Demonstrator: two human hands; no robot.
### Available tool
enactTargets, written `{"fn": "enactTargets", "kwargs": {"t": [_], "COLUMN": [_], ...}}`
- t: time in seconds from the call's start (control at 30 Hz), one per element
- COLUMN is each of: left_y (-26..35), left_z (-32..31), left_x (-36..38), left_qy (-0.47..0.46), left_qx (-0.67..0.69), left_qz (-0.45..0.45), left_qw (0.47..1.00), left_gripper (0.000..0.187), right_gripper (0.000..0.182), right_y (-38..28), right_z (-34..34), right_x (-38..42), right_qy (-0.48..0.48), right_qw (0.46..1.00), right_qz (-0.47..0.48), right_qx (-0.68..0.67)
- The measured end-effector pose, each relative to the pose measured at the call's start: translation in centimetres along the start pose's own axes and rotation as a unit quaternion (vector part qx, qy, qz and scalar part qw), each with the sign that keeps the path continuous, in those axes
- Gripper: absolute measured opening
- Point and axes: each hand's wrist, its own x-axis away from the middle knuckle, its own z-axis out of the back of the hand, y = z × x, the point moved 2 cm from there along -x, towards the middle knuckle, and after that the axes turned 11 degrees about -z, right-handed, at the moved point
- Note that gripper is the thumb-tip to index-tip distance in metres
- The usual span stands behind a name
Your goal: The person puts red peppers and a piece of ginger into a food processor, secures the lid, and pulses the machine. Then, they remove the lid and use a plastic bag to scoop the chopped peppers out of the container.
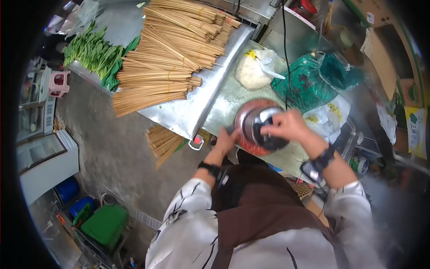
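A round pot (245,119) with shiny metal sides sits in or over a reddish-brown round base (254,149) on the worktop. My left hand (225,141) is at the pot's left side, its fingers closed around what looks like a short dark handle. Over the pot's right part is a dark round lid (272,140), tilted and smeared by motion. My right hand (290,127) is closed on its top, fingers pinched together; the exact grip is partly hidden. The inside of the pot cannot be seen.
Beyond the pot stand a white bag (255,71) and a green net bag (307,83). A clear bag (329,116) lies right. Bundled sticks (165,58) and leafy greens (96,56) cover the metal table. A black cord (285,49) hangs near the pot.
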Motion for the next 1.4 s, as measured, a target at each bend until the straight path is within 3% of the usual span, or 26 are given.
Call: {"fn": "enactTargets", "kwargs": {"t": [0.13,0.17,0.2,0.23,0.27,0.3,0.4,0.5,0.6,0.63,0.7,0.77,0.8,0.9,0.93,1.03,1.1,1.17,1.2,1.23,1.3,1.4], "left_y": [3.0,4.0,3.9,3.4,2.9,2.6,2.5,1.3,1.5,2.3,3.1,-0.6,-1.3,1.3,0.7,1.0,2.1,5.0,1.0,0.9,1.8,3.0], "left_z": [0.4,0.9,0.7,0.5,0.3,0.1,0.3,0.4,0.0,0.5,0.7,-0.1,0.1,1.0,0.9,0.8,0.2,0.6,-0.6,-0.9,-0.7,-0.4], "left_x": [-3.8,-1.6,0.6,3.1,5.2,6.3,5.1,-2.0,-4.9,-3.1,2.3,5.4,6.0,3.9,1.9,-4.7,-3.6,1.3,2.1,4.0,5.8,3.0], "left_qy": [0.028,-0.03,-0.01,0.008,0.014,0.021,0.026,-0.034,0.054,0.0,-0.008,0.027,-0.022,-0.029,-0.042,0.004,0.05,0.017,0.033,0.041,0.015,-0.009], "left_qx": [-0.038,-0.017,0.004,0.021,0.025,0.032,0.036,0.0,-0.047,-0.034,-0.027,-0.016,-0.019,-0.022,0.016,-0.067,-0.059,0.007,-0.016,0.075,-0.058,0.059], "left_qz": [0.02,0.073,0.019,-0.03,-0.01,0.009,-0.035,0.027,-0.021,-0.002,0.029,-0.056,0.011,0.013,0.01,0.022,-0.018,-0.013,-0.002,-0.051,-0.047,0.022], "left_qw": [0.999,0.997,1.0,0.999,1.0,0.999,0.998,0.999,0.997,0.999,0.999,0.998,1.0,0.999,0.999,0.998,0.997,1.0,0.999,0.995,0.997,0.998], "left_gripper": [0.086,0.079,0.077,0.075,0.064,0.055,0.061,0.074,0.081,0.077,0.073,0.068,0.068,0.07,0.074,0.076,0.073,0.068,0.064,0.063,0.073,0.064], "right_gripper": [0.057,0.057,0.057,0.057,0.055,0.054,0.053,0.054,0.055,0.056,0.057,0.057,0.055,0.053,0.054,0.057,0.058,0.059,0.057,0.054,0.053,0.055], "right_y": [1.1,1.0,0.7,0.4,0.5,-0.2,0.1,0.6,0.6,0.4,0.4,-0.4,-0.9,-0.3,-0.3,0.0,1.2,0.9,1.2,0.8,0.3,1.1], "right_z": [1.8,1.2,0.8,-0.2,-1.4,-1.9,-1.6,0.6,2.1,1.8,-0.2,-2.1,-2.5,-1.8,-0.8,1.6,1.6,0.8,-0.5,-1.2,-1.7,-0.6], "right_x": [-2.9,-1.7,0.1,2.0,3.2,4.1,3.2,-1.8,-3.3,-2.2,1.4,4.4,5.4,3.1,1.3,-3.5,-3.1,0.0,1.9,3.3,4.5,1.6], "right_qy": [0.009,-0.003,0.014,0.013,0.034,-0.019,0.019,0.027,0.031,0.014,0.011,-0.023,0.014,0.021,0.016,0.009,0.012,0.004,0.008,0.03,0.03,0.033], "right_qw": [0.999,1.0,0.997,0.998,0.996,0.998,0.997,0.999,0.999,1.0,0.998,0.999,0.998,0.999,1.0,0.999,0.999,0.998,0.999,0.997,0.996,0.998], "right_qz": [-0.022,-0.009,0.066,0.063,0.072,0.063,0.063,-0.009,-0.029,-0.002,0.067,0.037,0.065,0.042,-0.009,-0.036,-0.026,0.038,0.045,0.057,0.079,0.057], "right_qx": [-0.025,-0.011,0.043,-0.003,-0.042,0.006,-0.046,-0.023,-0.034,-0.016,0.001,-0.005,-0.012,-0.022,-0.024,-0.021,-0.035,0.05,0.016,-0.039,-0.025,-0.018]}}
